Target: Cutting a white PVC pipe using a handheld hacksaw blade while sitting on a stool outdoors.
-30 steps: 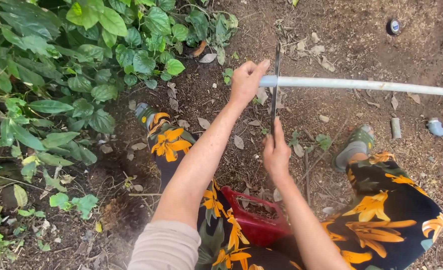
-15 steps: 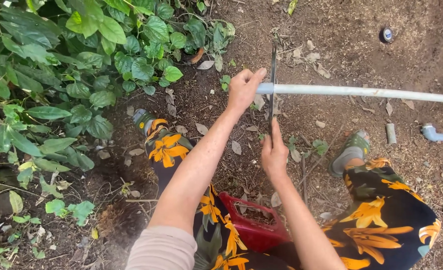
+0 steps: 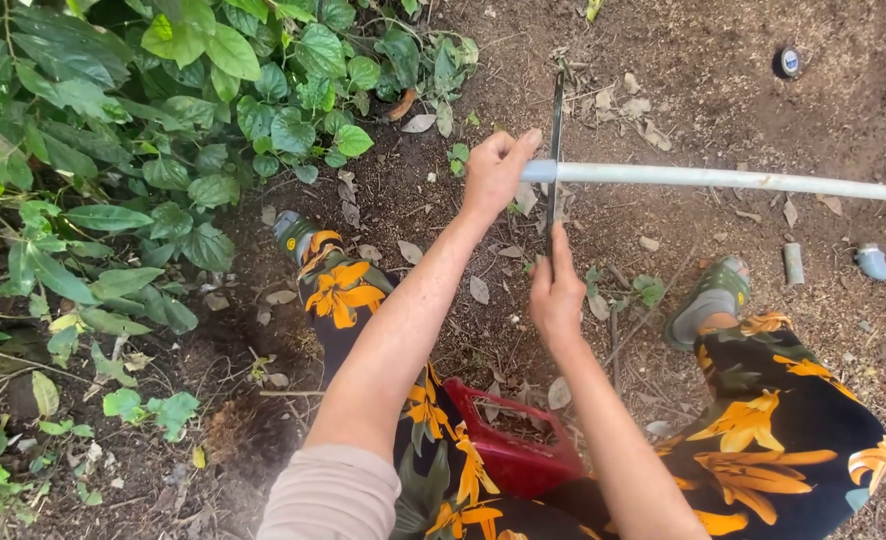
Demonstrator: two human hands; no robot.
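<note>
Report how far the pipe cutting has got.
Done: the left hand grips the end of the white pipe, and the saw blade stands across it beside that hand. In hand: the right hand holds the blade's near end. Left: the pipe looks whole at the blade; how deep the cut runs cannot be told. A short pipe offcut lies on the soil.

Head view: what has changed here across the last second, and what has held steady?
Little changed. The right hand keeps its grip on the thin saw blade set across the white pipe; any stroke is too slight to tell. The left hand stays clamped on the pipe's end. The red container between the legs has not moved.
</note>
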